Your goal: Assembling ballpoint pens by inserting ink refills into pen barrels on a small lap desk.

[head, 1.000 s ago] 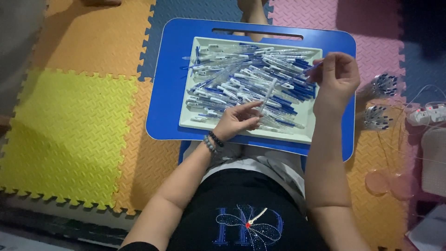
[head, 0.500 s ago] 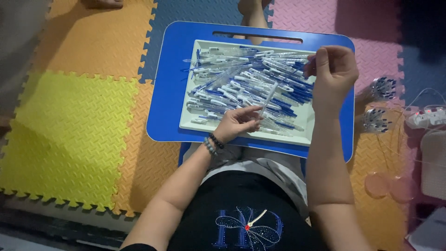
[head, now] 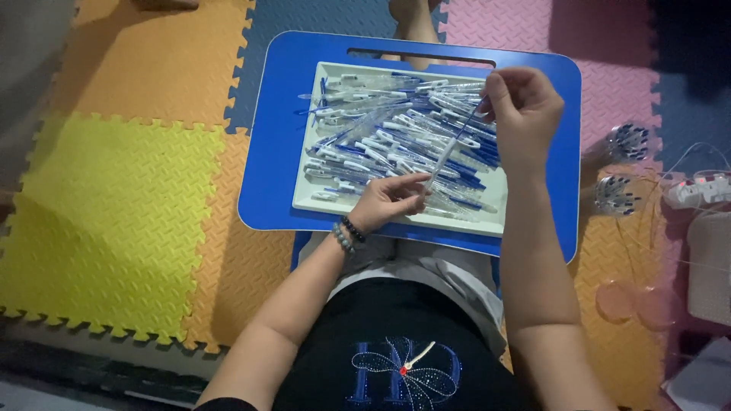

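A white tray (head: 306, 176) heaped with several clear and blue pen parts (head: 396, 129) rests on a blue lap table (head: 270, 152) over my legs. My left hand (head: 388, 199) hovers at the tray's near edge, fingers pinched on the lower end of a clear pen barrel (head: 449, 156). My right hand (head: 521, 110) is raised over the tray's far right corner, fingers pinched at the upper end of the same barrel, which slants between both hands.
Foam floor mats in yellow (head: 106, 213), orange (head: 152, 53), pink (head: 609, 68) and blue surround the lap table. Two bundles of pen parts (head: 628, 141) lie on the mat to the right. A white power strip (head: 700, 190) with cables sits at the far right.
Both hands stayed over the tray; my right hand turned and shifted slightly, and the clear barrel now spans from my left fingers up to my right fingers.
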